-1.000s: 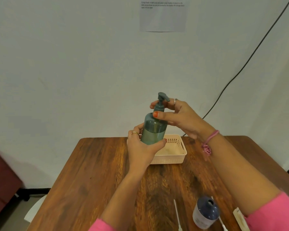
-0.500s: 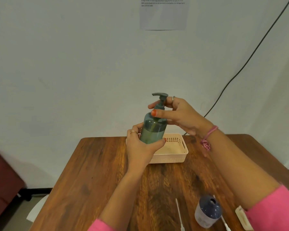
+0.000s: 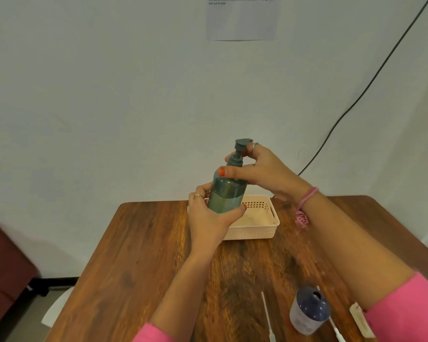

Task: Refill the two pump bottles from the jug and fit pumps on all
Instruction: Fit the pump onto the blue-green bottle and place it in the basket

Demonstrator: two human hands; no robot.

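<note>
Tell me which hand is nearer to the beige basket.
Left. The left hand holds the green pump bottle directly over the beige basket; the right hand is higher, at the pump collar.

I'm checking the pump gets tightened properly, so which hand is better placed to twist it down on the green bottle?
Right. The right hand already pinches the pump collar, while the left hand grips the green bottle body, steadying it.

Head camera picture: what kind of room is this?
Probably a plain test or work room: a wooden table against a bare wall, a printed instruction sheet taped up, and a loose black cable.
</note>
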